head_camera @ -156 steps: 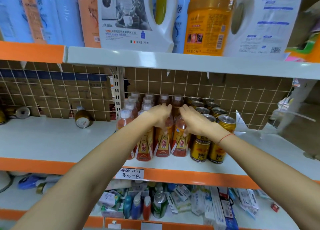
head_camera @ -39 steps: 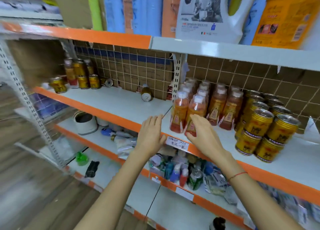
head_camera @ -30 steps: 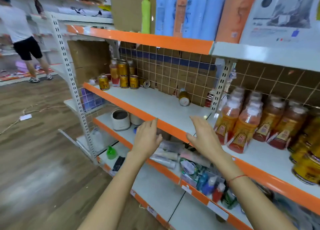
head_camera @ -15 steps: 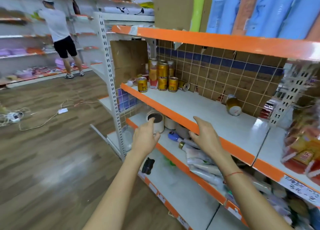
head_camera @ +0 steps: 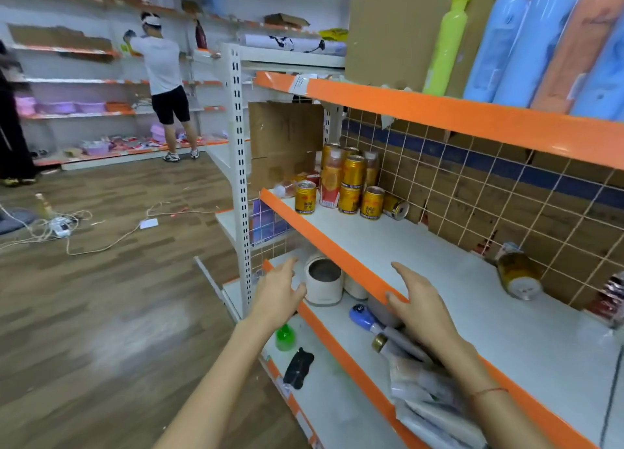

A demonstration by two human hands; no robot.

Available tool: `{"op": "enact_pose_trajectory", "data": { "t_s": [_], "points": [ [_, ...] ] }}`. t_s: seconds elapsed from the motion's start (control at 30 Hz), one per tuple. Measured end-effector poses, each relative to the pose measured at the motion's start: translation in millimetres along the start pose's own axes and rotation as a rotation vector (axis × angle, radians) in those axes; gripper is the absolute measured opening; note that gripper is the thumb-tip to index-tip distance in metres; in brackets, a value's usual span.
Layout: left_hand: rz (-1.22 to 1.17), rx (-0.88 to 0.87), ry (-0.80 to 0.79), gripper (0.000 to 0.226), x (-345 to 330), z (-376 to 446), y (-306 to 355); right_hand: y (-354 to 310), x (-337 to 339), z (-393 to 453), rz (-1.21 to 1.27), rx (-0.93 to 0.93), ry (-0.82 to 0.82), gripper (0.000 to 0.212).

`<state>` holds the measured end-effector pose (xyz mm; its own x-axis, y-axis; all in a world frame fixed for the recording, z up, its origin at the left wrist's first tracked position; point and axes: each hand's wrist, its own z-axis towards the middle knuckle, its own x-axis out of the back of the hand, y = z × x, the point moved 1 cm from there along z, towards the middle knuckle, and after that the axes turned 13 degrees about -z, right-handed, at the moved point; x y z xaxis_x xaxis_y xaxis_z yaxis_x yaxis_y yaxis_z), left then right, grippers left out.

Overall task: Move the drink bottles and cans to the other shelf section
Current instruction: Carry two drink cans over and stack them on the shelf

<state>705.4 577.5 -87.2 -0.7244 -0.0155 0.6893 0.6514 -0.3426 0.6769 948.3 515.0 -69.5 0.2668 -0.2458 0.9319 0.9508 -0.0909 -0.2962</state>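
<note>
Both my hands are empty. My left hand [head_camera: 280, 291] hangs with fingers spread and relaxed beside the white slotted shelf upright [head_camera: 239, 165]. My right hand [head_camera: 420, 305] is likewise loosely open at the orange front edge of the white metal shelf [head_camera: 449, 280]. The cluster of gold drink cans and orange-labelled bottles [head_camera: 344, 183] stands at that shelf's far end. One gold can [head_camera: 518, 273] lies tipped by the wire grid backing.

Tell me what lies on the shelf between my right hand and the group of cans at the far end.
Nothing visible. The white shelf runs bare from the right hand to the cans. A fallen bottle lies near the back grid, off to the right of that line. Both hands are empty, fingers spread.
</note>
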Motion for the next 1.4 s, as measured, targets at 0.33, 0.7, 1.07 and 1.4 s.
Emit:
{"op": "enact_pose_trajectory", "data": {
  "t_s": [0.33,0.7,1.07,1.4],
  "points": [
    [-0.061,0.053,-0.043,0.047,4.5,75.3,-46.8,4.5,-17.1,71.0,-0.003,-0.085,0.042,0.057],
    [-0.21,-0.128,-0.183,0.048,16.0,186.6,-105.3,-58.2,-56.5,147.9,0.002,-0.277,0.112,0.059],
    [-0.188,-0.211,-0.299,0.048,1.9,236.3,-112.0,-77.5,-66.7,147.3,-0.008,-0.437,0.146,0.059],
    [-0.215,-0.205,-0.319,0.051,-11.3,260.2,-100.0,-59.1,-66.1,162.3,0.025,-0.428,0.152,0.059]
  ]
}}
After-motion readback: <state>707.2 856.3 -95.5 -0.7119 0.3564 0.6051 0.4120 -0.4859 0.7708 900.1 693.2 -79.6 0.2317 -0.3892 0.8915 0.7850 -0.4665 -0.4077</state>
